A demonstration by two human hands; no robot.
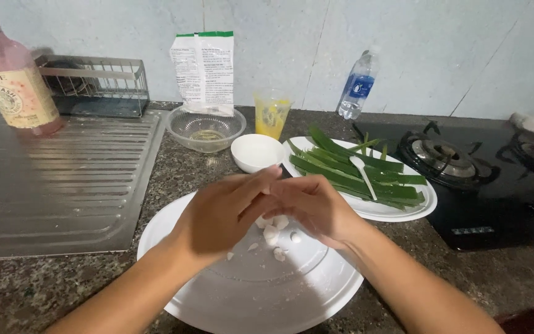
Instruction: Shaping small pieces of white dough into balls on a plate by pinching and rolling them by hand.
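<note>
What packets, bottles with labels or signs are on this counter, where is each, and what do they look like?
Packet: against the back wall behind the glass bowl; flat, white, green top edge.
Soap bottle: far left by the sink board; pink, cream label.
Water bottle: back wall, beside the stove; clear, blue label.
No signs or screens.

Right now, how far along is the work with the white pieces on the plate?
Done: several white crumbled pieces already lie on the big white plate. In hand: the left hand and right hand meet over them, pinching. Left: the green leaves look untouched.
</note>
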